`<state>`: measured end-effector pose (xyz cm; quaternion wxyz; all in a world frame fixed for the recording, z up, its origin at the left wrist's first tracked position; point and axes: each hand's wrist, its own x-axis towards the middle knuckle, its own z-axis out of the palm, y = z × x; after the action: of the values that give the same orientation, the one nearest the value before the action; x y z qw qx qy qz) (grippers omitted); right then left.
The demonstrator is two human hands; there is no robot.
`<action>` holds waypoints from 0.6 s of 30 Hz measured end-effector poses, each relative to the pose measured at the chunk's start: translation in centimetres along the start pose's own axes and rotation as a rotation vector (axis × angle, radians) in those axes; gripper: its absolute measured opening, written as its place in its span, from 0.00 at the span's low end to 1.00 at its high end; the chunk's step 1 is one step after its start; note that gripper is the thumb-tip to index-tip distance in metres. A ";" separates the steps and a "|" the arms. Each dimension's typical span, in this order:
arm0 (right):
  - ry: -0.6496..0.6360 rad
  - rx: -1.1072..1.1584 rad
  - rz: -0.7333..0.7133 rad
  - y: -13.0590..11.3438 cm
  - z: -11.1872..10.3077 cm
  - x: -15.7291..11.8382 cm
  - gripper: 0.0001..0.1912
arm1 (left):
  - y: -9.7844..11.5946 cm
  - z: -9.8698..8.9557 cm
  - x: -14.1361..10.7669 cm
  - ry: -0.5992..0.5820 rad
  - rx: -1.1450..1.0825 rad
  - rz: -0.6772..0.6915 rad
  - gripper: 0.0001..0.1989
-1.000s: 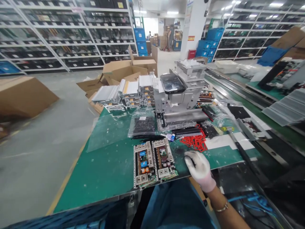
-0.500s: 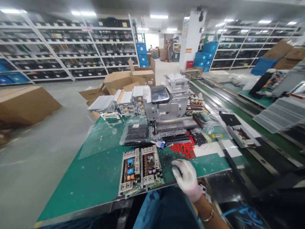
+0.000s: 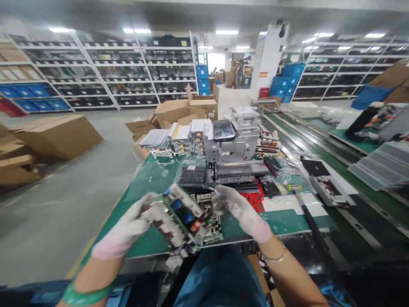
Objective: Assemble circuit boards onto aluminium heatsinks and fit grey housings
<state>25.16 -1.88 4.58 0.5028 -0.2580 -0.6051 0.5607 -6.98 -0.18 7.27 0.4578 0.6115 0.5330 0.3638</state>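
Observation:
My left hand [image 3: 132,219], in a white glove, grips a circuit board [image 3: 177,217] by its left side. This board carries blue and orange parts, hangs tilted above the table's front edge and is blurred by motion. My right hand [image 3: 238,209], also gloved, is open with fingers stretched to the left, beside a second circuit board [image 3: 214,232] that lies on the green table [image 3: 148,175]. The held board covers part of the second one. Red frame-shaped pieces [image 3: 255,200] lie just beyond my right hand.
Behind the boards stands a grey metal fixture [image 3: 230,149] with a phone [image 3: 223,130] on top. Stacked white-finned modules [image 3: 156,140] sit at the back left. A long dark tool [image 3: 306,213] with a yellow end lies at right, near a conveyor [image 3: 294,136]. A bagged black stack [image 3: 191,175] lies left.
My left hand has come into view and lifted the left circuit board off the table, tilting it. My right hand has moved up and left, and its fingers have stretched out.

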 end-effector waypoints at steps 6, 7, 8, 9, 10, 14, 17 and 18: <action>0.069 -0.424 0.169 -2.7 -1.4 0.7 0.34 | 4.0 6.6 4.7 -0.407 -0.115 0.083 0.43; 0.085 -0.489 0.189 -2.8 -1.4 0.6 0.32 | 4.4 7.2 5.1 -0.444 -0.123 0.096 0.41; 0.100 -0.535 0.198 -2.8 -1.4 0.5 0.30 | 4.6 7.6 5.2 -0.470 -0.138 0.097 0.40; 0.125 -0.566 0.207 -2.8 -1.3 0.4 0.27 | 4.8 7.8 5.2 -0.481 -0.159 0.088 0.39; 0.168 -0.587 0.216 -2.6 -1.1 0.4 0.24 | 4.8 7.8 5.1 -0.477 -0.182 0.072 0.38; 0.380 -0.608 0.246 -1.4 -1.0 0.3 0.20 | 4.3 6.4 4.4 -0.297 -0.364 0.013 0.35; 0.454 -0.485 0.249 0.0 -1.4 0.4 0.24 | 3.9 4.1 4.2 -0.097 -0.578 0.015 0.31; 0.462 -0.426 0.246 0.5 -1.6 0.3 0.26 | 3.8 3.1 4.2 -0.056 -0.613 0.015 0.29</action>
<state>26.37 -0.80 4.02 0.4903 -0.5486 -0.5429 0.4047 -2.13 3.36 9.69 0.6328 0.4584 0.3810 0.4942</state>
